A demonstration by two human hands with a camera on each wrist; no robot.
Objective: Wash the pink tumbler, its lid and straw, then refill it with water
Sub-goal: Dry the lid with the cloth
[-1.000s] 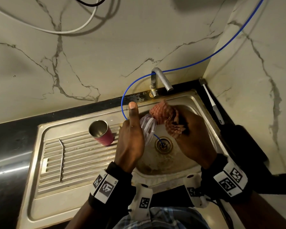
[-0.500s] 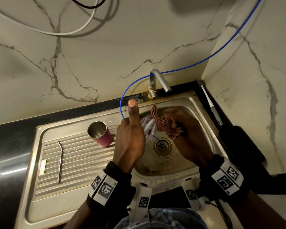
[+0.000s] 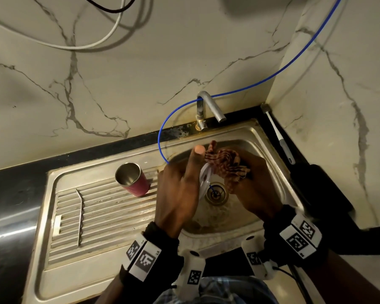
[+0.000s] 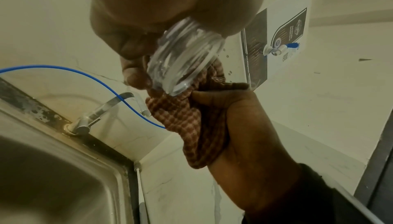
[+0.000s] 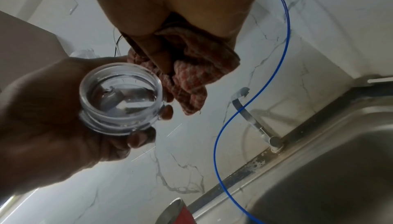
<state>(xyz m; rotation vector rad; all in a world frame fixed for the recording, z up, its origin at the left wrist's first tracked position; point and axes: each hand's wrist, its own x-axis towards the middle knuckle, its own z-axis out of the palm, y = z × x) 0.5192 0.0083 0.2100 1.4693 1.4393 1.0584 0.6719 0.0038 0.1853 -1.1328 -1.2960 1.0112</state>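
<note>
Over the steel sink basin [image 3: 270, 154], left hand [image 3: 180, 189] grips the clear round plastic lid [image 3: 205, 179]; right hand [image 3: 257, 183], at three o'clock, clutches the checked red cloth [image 3: 226, 163] against it.

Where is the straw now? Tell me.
In the head view, the straw lies on the sink's ribbed drainboard, left of the pink tumbler, untouched by either hand.

Tumbler [image 3: 133, 179]: pink, steel-lined, open, upright on the drainboard. Lid [image 5: 121, 99]: clear, threaded, held on edge over the basin, cloth touching it. Straw [image 3: 81, 216]: metal, bent-tipped, lying flat on the drainboard ridges.
</note>
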